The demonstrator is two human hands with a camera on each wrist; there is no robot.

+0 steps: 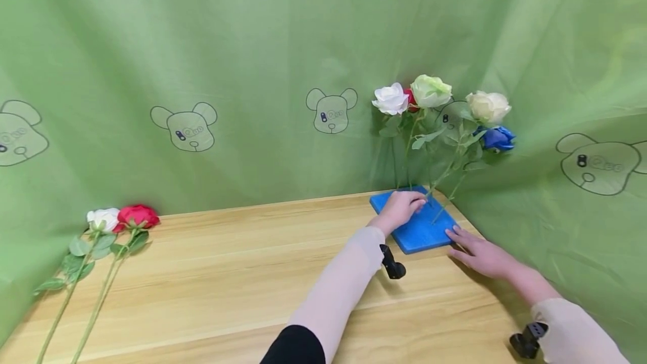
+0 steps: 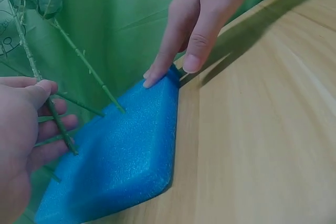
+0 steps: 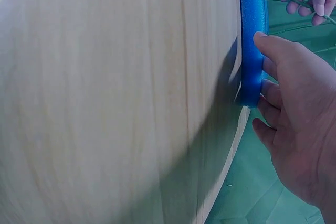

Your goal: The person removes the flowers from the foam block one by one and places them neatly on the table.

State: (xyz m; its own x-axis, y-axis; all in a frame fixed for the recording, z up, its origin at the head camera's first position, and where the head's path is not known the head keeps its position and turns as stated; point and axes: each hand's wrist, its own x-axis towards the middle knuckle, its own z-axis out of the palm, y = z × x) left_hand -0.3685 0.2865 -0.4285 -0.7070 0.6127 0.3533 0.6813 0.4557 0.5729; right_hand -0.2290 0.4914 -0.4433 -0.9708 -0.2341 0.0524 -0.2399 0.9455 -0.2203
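Observation:
My left hand [image 1: 401, 208] pinches the green stem of a cream rose [image 1: 488, 107] between thumb and fingers, over a blue foam board [image 1: 422, 233]. In the left wrist view that stem [image 2: 55, 113] slants down, its lower end at the foam surface. Other roses rise from the board: a white rose [image 1: 391, 99], a pale green rose [image 1: 431, 91], a blue rose [image 1: 497, 138] and a red rose [image 1: 411, 100] partly hidden behind. My right hand [image 1: 482, 254] touches the board's near right corner, fingers extended; in the right wrist view its thumb [image 3: 278, 45] lies along the board's edge.
A white rose [image 1: 103, 219] and a red rose [image 1: 137, 217] lie at the left of the wooden table [image 1: 227, 274], stems toward the front. A green curtain [image 1: 263, 72] with printed bear heads hangs behind and along both sides, close to the board.

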